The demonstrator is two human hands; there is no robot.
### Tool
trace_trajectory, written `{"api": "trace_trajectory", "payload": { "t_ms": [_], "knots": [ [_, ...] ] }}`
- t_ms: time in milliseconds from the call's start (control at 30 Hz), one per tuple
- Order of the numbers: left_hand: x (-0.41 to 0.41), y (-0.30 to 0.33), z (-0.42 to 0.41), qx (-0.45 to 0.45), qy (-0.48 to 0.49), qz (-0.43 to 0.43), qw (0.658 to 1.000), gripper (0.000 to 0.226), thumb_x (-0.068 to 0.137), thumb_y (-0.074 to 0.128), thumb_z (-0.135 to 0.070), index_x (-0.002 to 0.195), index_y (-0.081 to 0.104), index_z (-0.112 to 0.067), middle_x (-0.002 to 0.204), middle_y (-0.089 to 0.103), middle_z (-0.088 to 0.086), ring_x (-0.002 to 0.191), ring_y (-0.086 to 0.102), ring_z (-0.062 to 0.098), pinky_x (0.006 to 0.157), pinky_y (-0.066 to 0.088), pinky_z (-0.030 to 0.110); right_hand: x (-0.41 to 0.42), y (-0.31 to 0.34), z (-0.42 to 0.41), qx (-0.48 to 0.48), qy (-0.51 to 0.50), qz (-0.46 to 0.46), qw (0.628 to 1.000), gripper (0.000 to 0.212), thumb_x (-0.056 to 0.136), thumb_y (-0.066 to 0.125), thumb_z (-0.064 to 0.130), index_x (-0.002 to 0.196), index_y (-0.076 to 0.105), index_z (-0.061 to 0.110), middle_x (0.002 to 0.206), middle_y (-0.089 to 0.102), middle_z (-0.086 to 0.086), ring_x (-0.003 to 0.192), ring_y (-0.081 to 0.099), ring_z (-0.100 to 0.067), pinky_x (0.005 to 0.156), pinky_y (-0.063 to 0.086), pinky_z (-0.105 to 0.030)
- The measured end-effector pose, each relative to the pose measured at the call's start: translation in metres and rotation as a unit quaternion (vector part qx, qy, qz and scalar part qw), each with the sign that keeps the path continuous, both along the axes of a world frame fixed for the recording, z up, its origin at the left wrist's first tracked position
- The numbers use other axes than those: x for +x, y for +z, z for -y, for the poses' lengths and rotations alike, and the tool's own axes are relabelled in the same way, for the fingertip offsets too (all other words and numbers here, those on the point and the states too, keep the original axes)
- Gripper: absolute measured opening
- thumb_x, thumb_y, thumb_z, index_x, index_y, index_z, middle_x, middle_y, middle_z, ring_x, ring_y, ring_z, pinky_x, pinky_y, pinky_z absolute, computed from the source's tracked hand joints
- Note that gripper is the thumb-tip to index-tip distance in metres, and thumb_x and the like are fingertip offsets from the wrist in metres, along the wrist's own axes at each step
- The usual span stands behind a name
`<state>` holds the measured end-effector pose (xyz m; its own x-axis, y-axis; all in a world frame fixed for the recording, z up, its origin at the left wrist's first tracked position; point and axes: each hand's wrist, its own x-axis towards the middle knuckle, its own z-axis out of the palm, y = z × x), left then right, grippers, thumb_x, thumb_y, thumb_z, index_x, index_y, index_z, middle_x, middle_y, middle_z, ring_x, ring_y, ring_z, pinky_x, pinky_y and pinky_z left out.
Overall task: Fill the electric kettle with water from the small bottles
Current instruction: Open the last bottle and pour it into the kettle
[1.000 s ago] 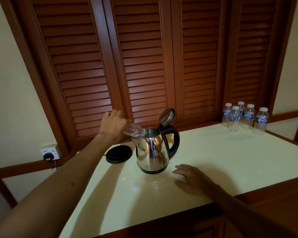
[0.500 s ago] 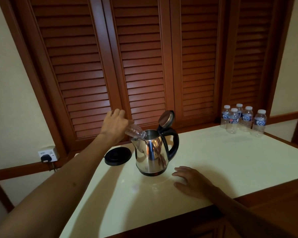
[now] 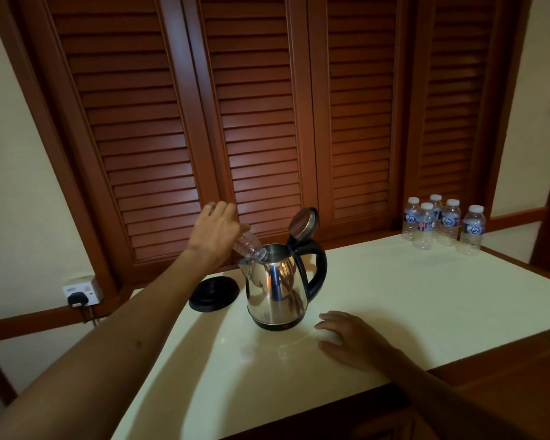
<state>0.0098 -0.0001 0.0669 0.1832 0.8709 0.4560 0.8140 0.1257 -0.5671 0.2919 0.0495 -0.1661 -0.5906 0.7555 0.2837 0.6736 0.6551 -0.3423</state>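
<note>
A pale counter (image 3: 394, 296) sits before wooden shutters. The left hand (image 3: 215, 231), grip clamped on a tilted bottle (image 3: 250, 247), pours into the open kettle (image 3: 278, 290). The right hand (image 3: 351, 339) lies flat, fingers apart.

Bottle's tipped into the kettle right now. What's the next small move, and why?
Probably lift the bottle away and set it aside: it looks clear and nearly empty in the left hand, mouth inside the open kettle. Then the right hand, flat on the counter, could fetch one of the five capped bottles.

Louvred wooden doors (image 3: 267, 122), cream walls (image 3: 13, 185), pale countertop (image 3: 426, 296).
</note>
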Motion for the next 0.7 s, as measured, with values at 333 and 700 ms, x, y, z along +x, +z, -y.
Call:
{"api": "trace_trajectory", "payload": {
  "t_ms": [333,700],
  "knots": [
    [-0.008,-0.009,0.005,-0.014,0.030,0.033,0.999,0.061,0.093,0.061,-0.024,0.147,0.037,-0.039,0.130,0.047,0.007,0.122,0.043,0.025,0.105,0.034,0.041,-0.001,-0.001,-0.002,-0.010,-0.007,0.002,1.000,0.055,0.083,0.048,0.063,0.131,0.054,0.036,0.145,0.044,0.015,0.137,0.032,-0.003,0.112,0.025,-0.024],
    [-0.014,-0.052,0.023,-0.052,0.102,0.201,0.973,0.032,0.091,0.062,-0.034,0.115,0.056,-0.014,0.090,0.057,0.003,0.087,0.065,0.025,0.075,0.053,0.035,0.000,0.001,0.001,-0.024,-0.005,-0.004,1.000,0.054,0.083,0.049,0.063,0.130,0.053,0.037,0.145,0.044,0.015,0.137,0.032,-0.003,0.113,0.027,-0.027]
  ]
}}
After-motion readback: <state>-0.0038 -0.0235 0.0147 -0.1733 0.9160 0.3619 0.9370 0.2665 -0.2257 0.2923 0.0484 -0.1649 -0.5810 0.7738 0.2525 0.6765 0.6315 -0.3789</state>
